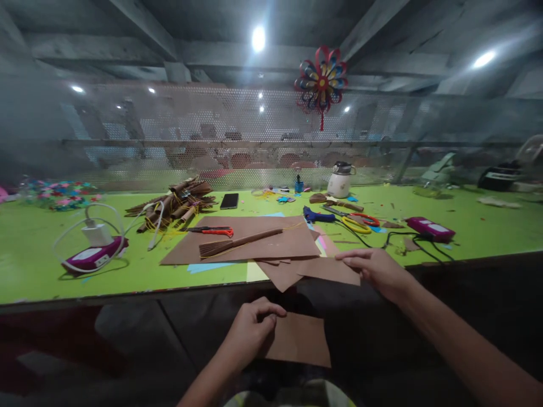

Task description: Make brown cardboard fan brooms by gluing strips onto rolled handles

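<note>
My left hand (257, 325) is closed on the edge of a brown paper piece (301, 339), held low in front of the table edge. Over the table's front edge, my right hand (373, 268) pinches the corner of another brown paper piece (333, 269). That piece lies partly over further brown sheets sticking out past the edge. Beyond them a large brown sheet (254, 226) bears a small paper broom (237, 244) with fringed end and yellow string, and an orange-handled cutter (212, 230).
On the green table (139, 280) are a pile of rolled paper brooms (182, 203), a phone (229, 200), a blue glue gun (318, 215), scissors (356, 225), a white jug (340, 182) and purple power strips (430, 229) with cords. A perforated screen (237, 124) stands behind.
</note>
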A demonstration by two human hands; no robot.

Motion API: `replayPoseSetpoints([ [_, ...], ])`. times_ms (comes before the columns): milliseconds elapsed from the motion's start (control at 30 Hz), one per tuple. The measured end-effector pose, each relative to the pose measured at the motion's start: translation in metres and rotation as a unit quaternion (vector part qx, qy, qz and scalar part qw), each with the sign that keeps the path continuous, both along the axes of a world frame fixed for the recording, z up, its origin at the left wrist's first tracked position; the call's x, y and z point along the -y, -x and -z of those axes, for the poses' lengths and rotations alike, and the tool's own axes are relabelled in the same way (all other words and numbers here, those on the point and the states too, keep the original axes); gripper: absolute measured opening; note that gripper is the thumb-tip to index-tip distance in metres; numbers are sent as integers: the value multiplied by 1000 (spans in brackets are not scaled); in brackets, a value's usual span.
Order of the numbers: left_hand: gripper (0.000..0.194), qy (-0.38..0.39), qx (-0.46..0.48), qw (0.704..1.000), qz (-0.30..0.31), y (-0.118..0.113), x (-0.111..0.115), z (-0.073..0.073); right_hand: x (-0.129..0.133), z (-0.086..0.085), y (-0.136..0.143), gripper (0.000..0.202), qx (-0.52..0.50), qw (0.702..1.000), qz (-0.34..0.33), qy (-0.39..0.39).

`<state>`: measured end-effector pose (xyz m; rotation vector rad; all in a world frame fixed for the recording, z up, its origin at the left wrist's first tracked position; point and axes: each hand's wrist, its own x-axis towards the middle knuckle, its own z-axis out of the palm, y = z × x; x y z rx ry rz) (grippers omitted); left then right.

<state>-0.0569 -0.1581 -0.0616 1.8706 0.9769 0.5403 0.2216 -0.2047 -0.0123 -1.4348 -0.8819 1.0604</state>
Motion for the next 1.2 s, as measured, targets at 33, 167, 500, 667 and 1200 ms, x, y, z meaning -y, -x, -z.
replayPoseSetpoints([
  [33,29,6,8,1000,-13,-1,1,1,-6,0,0,28,1,1000,2,-3],
  [167,28,5,25,1000,-13,-2,4,6,-28,4,-1,30,18,1000,14,-14],
  [500,28,5,49,998,-28,6,7,-3,-41,15,-3,27,70,995,51,-42],
  [667,28,32,60,998,0,3,12,-3,-69,20,6,23,160,982,63,-78],
  [1200,22,42,96,995,2,21,9,-38,-45,-21,-4,21,562,813,87,-126],
])
